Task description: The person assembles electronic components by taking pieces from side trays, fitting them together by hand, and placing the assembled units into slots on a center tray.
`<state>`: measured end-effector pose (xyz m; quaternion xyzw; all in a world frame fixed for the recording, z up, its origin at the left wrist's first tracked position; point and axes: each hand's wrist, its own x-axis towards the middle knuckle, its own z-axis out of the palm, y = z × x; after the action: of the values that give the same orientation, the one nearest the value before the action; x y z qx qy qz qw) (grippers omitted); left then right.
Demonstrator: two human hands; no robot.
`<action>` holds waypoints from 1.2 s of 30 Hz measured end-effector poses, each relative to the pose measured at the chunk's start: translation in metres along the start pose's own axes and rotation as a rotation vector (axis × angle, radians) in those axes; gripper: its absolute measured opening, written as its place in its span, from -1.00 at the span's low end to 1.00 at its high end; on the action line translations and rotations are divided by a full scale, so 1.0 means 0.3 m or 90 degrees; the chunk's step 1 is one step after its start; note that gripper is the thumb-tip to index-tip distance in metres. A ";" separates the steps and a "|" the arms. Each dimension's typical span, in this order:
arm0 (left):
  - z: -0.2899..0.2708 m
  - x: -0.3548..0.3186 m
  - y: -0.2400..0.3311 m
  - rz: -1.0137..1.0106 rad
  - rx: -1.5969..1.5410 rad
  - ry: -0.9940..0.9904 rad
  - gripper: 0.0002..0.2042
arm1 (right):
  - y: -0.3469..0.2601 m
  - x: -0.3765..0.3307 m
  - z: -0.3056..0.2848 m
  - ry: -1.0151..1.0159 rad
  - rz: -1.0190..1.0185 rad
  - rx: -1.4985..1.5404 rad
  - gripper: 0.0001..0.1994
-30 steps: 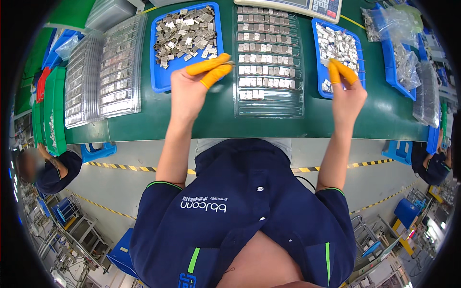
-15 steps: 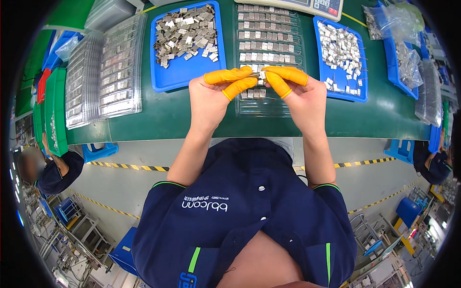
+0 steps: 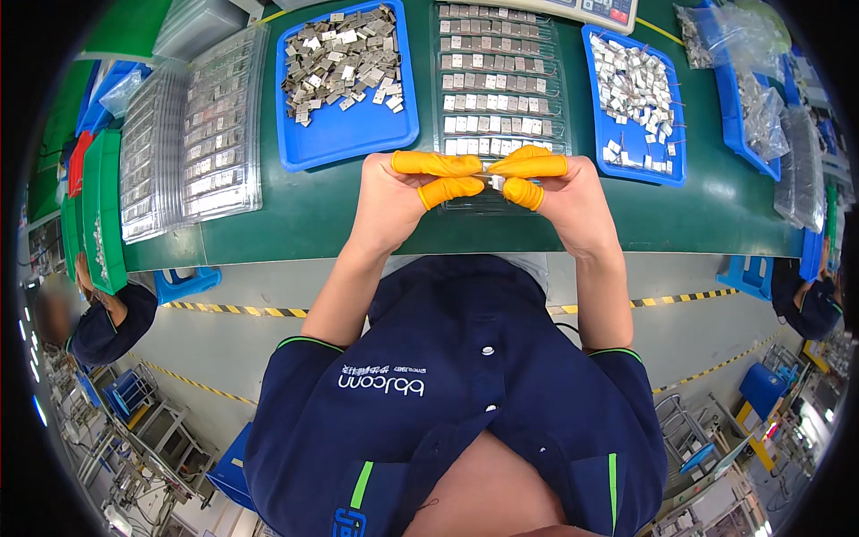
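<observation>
Yellow finger cots cover the thumb and forefinger of each hand. My left hand [image 3: 407, 190] is closed in a pinch; the thin metal piece at its fingertips is mostly hidden. My right hand [image 3: 564, 192] pinches a small white connector [image 3: 496, 182], right against the left fingertips. Both hands are over the near end of a clear plastic tray [image 3: 504, 116], which holds rows of small metal-and-white parts. Left of it, a blue tray [image 3: 344, 148] holds a heap of metal shells [image 3: 344, 58]. Loose white connectors with wires [image 3: 633, 85] lie in another blue tray [image 3: 637, 154] on the right.
Stacked clear trays with parts [image 3: 192, 134] stand at the left beside a green bin [image 3: 106, 215]. A scale [image 3: 601, 9] is at the far edge. Bagged parts [image 3: 761, 112] sit in a blue bin at far right. Other people work at both sides.
Both hands have come slightly nearer to me, still pinching together. More of the tray's white-faced row shows beyond them, and the white connector is more visible between the fingertips.
</observation>
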<state>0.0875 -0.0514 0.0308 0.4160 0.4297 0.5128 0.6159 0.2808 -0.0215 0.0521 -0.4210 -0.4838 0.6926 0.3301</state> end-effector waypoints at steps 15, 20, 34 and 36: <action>-0.039 0.057 -0.027 0.037 0.145 0.111 -0.82 | 0.090 -0.005 0.001 0.323 -0.448 -0.679 -0.84; -0.191 0.110 -0.015 0.130 0.402 0.300 -0.80 | 0.135 -0.008 -0.003 0.258 -0.490 -0.849 -0.88; -0.226 0.184 -0.030 0.149 0.786 0.282 -0.77 | 0.024 0.024 -0.356 0.552 -0.108 -0.722 -0.76; -0.204 0.181 -0.021 0.099 0.770 0.305 -0.78 | 0.019 0.029 -0.375 0.518 -0.112 -0.735 -0.76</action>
<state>0.0363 0.0059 0.0017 0.5931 0.7363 0.3024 0.1212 0.3785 0.0283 0.0245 -0.7129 -0.6444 0.0843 0.2634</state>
